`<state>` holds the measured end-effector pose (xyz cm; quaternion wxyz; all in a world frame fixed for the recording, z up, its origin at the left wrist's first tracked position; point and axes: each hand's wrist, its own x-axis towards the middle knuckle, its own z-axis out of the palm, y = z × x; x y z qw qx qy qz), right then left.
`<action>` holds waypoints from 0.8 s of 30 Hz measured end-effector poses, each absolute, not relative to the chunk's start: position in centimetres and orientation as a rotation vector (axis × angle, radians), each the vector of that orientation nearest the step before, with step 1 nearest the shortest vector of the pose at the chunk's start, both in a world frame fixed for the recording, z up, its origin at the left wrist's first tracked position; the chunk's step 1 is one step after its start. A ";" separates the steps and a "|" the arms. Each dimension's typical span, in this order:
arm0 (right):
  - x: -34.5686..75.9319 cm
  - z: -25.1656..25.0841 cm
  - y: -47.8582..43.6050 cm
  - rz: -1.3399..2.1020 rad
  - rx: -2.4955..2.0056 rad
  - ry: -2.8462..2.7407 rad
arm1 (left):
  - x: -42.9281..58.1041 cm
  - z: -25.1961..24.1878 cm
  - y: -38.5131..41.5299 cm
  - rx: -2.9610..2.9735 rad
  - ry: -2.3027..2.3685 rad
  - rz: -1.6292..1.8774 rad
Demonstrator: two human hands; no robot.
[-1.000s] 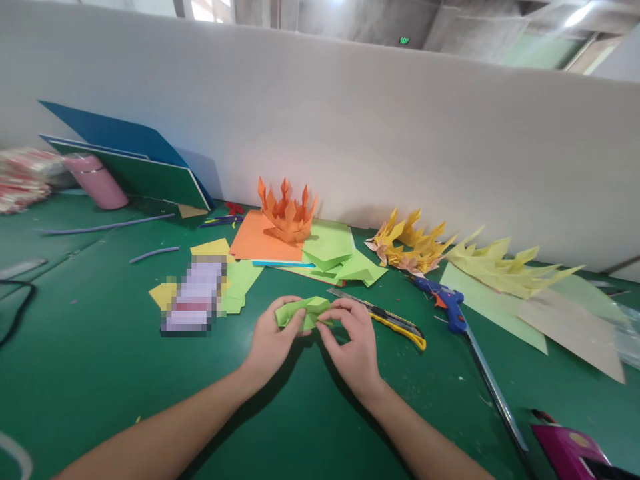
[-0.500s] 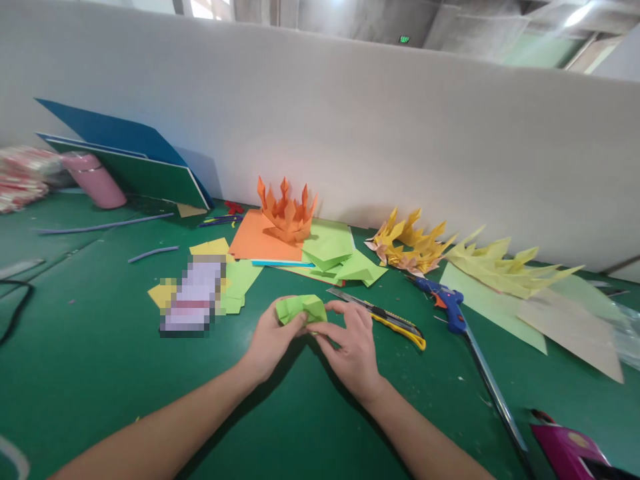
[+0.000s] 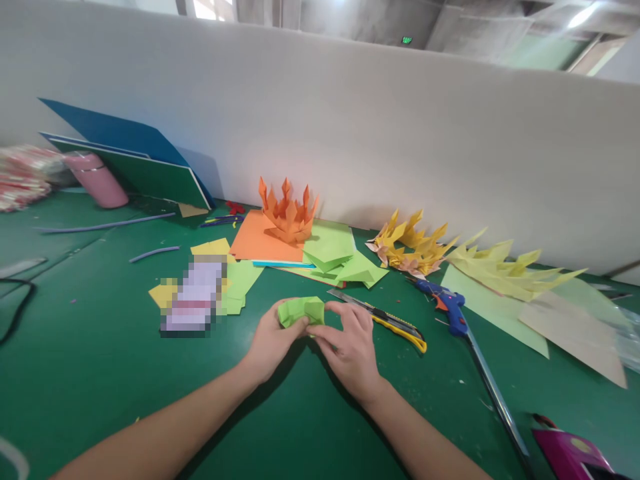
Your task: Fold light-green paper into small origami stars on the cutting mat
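Observation:
A small piece of folded green paper [image 3: 302, 309] is held between my two hands, just above the green table. My left hand [image 3: 271, 340] grips its left side, with the thumb across the near face. On the right edge, my right hand [image 3: 349, 343] pinches the paper with thumb and fingers; part of that grip is hidden. A yellow utility knife [image 3: 395, 325] lies just beyond my right hand, its blade pointing left. Behind the paper are loose green folded sheets [image 3: 363, 268] and an orange paper crown [image 3: 290, 217] standing on an orange sheet [image 3: 250, 241].
A yellow paper crown [image 3: 413, 243] and a pale yellow spiky strip [image 3: 513, 267] lie at the back right. The blue glue gun [image 3: 453, 307] has a long glue stick in it. A blurred-out phone [image 3: 195, 293] lies left, a pink bottle [image 3: 97, 180] farther back. A white partition [image 3: 320, 120] bounds the table.
The folded green paper has tilted slightly, showing more of its creased near face. Both hands keep their grip in nearly the same place.

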<state>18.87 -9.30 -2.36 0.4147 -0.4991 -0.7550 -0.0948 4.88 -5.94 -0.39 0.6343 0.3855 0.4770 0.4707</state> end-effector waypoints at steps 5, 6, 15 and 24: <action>18.8 -2.3 -9.4 -0.232 -1.253 -1.904 | 4.9 -0.5 -5.9 0.910 1.122 1.066; 18.8 -2.2 -9.4 -0.235 -1.252 -1.905 | 4.8 -0.5 -5.9 0.919 1.125 1.069; 18.7 -2.0 -9.5 -0.266 -1.233 -1.915 | 4.8 -0.7 -5.8 0.936 1.119 1.094; 18.7 -2.0 -9.5 -0.275 -1.219 -1.925 | 4.7 -0.8 -5.9 0.940 1.102 1.107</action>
